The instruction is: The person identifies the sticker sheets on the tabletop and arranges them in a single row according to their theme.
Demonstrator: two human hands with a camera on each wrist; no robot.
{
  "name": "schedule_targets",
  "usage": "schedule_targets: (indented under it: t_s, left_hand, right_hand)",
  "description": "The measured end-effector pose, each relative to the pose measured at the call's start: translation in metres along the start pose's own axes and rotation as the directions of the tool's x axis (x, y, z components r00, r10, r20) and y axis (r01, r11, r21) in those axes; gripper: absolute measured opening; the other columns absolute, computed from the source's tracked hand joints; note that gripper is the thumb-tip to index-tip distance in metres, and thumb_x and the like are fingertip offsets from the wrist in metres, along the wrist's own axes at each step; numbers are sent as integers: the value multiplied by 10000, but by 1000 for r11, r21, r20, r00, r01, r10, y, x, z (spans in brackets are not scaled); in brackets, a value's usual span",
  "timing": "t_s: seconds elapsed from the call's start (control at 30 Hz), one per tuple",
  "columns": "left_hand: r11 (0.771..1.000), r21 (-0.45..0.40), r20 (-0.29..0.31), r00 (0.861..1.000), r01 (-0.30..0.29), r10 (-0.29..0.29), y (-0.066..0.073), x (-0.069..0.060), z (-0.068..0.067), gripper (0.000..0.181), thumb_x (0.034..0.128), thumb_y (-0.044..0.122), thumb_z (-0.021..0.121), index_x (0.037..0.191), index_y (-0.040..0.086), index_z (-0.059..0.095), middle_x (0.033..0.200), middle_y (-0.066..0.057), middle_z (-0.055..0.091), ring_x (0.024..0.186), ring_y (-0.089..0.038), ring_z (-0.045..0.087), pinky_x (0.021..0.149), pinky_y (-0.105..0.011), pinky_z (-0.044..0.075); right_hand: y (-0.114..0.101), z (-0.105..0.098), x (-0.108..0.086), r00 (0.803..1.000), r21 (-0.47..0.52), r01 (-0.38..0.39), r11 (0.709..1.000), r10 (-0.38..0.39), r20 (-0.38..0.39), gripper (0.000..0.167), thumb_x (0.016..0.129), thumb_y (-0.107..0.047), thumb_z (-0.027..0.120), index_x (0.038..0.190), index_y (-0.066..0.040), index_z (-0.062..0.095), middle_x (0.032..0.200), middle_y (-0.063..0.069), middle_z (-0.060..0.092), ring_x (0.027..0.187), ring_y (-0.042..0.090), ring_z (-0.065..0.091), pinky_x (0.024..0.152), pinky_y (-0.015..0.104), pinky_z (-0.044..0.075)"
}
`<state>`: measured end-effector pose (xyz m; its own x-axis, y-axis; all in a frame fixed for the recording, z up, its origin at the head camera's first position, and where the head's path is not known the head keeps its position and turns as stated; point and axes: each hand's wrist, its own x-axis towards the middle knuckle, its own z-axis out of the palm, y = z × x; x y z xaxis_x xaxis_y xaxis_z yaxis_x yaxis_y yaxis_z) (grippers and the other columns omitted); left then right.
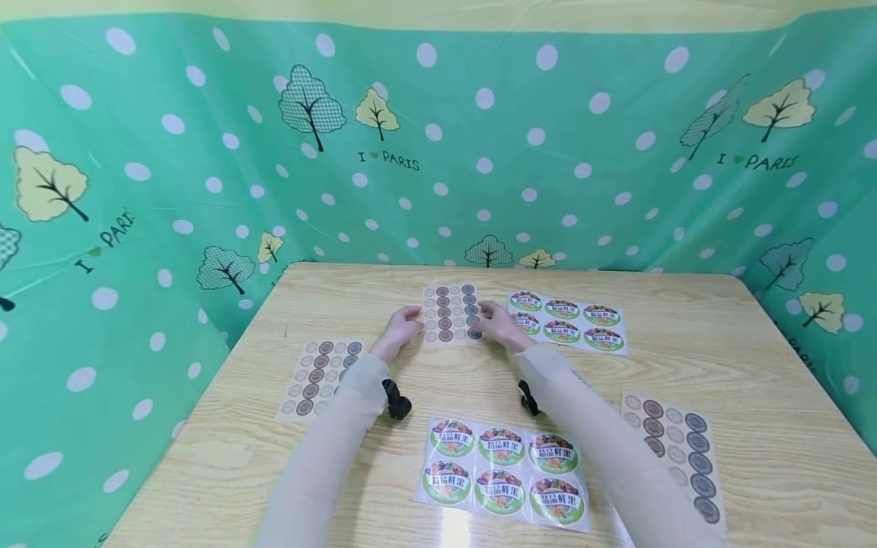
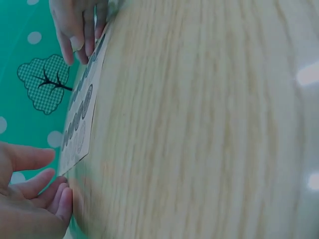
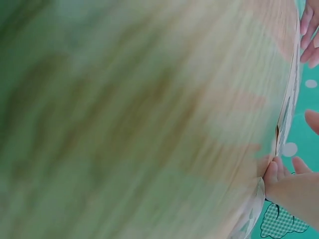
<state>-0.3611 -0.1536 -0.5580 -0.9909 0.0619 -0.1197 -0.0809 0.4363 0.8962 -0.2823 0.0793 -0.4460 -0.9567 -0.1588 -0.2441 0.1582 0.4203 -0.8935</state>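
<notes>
A sheet of round brown and grey stickers (image 1: 452, 313) lies towards the back of the wooden table, between the two hands. At its left edge is my left hand (image 1: 403, 329), fingers loosely bent; in the left wrist view the left hand (image 2: 37, 199) has its thumb apart from the fingers, with fingertips by the sheet's corner. My right hand (image 1: 502, 323) touches the opposite edge. The right wrist view shows the right hand (image 3: 294, 186) with fingertips against the sheet's edge (image 3: 284, 124) and the thumb raised.
A sheet of oval fruit labels (image 1: 569, 323) lies just right of the right hand, and another fruit-label sheet (image 1: 503, 472) lies nearer. Further round-sticker sheets rest at left (image 1: 318, 377) and right (image 1: 699, 457), partly under the arms. A green patterned curtain (image 1: 479, 137) stands behind the table.
</notes>
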Motion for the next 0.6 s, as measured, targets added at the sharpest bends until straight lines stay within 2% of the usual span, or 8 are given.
schedule_targets:
  t_s: [0.1,0.2,0.23,0.33,0.43,0.5,0.57,0.6]
  left_hand:
    - [1000,-10,11,1000,22,-22,-1,0,2,497,802,72,540,1286,50,431,1241,-121,481,1095,-208,466,909,-298,406]
    - [1000,9,-30,999,-25,25,-20,13,7,506,751,88,536,1251,38,467,1168,-104,529,1009,-163,499,812,-227,441]
    - [1000,5,-17,1000,-10,10,-23,16,7,507,766,89,532,1266,49,456,1193,-98,519,1038,-167,491,844,-241,434]
    - [999,33,-28,999,-36,37,-47,34,13,501,782,80,498,1277,30,439,1213,-125,506,1052,-183,488,833,-242,444]
    - [998,-11,-10,998,-55,55,-79,60,18,469,791,97,539,1256,98,478,1198,-75,521,1042,-157,494,814,-243,450]
    - [996,-27,-27,996,-86,85,-102,79,22,445,773,135,571,1214,172,522,1151,-25,545,1003,-127,506,767,-222,458]
    - [995,-51,-32,996,-90,88,-114,89,24,418,764,154,596,1169,242,545,1118,28,551,989,-102,507,765,-219,456]
    - [995,-56,-36,996,-85,83,-116,91,25,413,768,160,597,1165,260,545,1120,35,550,998,-105,506,776,-230,456]
  right_hand:
    - [0,0,1,1000,-15,-6,1000,6,1,639,799,-67,580,1363,-41,281,1385,161,303,1243,309,316,1030,388,282]
    - [-1,-1,0,1000,-18,-9,1000,9,7,649,793,-69,582,1364,-39,275,1392,148,301,1249,306,311,1031,394,277]
    - [-1,-1,-1,1000,-10,-13,1000,14,12,653,792,-71,585,1364,-40,273,1394,142,300,1251,303,309,1034,398,272]
    - [-3,-2,-2,999,17,-29,999,29,22,658,788,-72,589,1363,-35,271,1393,135,304,1255,302,303,1039,411,260]
    - [-3,-3,-3,999,25,-42,999,41,32,652,792,-66,589,1362,-33,275,1393,137,305,1260,301,295,1043,412,251]
    - [-3,-2,-3,999,10,-33,999,33,34,647,794,-58,581,1362,-23,273,1394,148,299,1261,308,293,1042,411,251]
    - [-3,-1,-2,999,-5,-26,1000,26,31,646,794,-57,579,1363,-23,274,1394,152,300,1260,309,295,1042,407,253]
    - [-3,0,-2,999,-14,-20,1000,20,28,644,794,-57,578,1362,-21,275,1393,155,300,1259,310,297,1041,406,255]
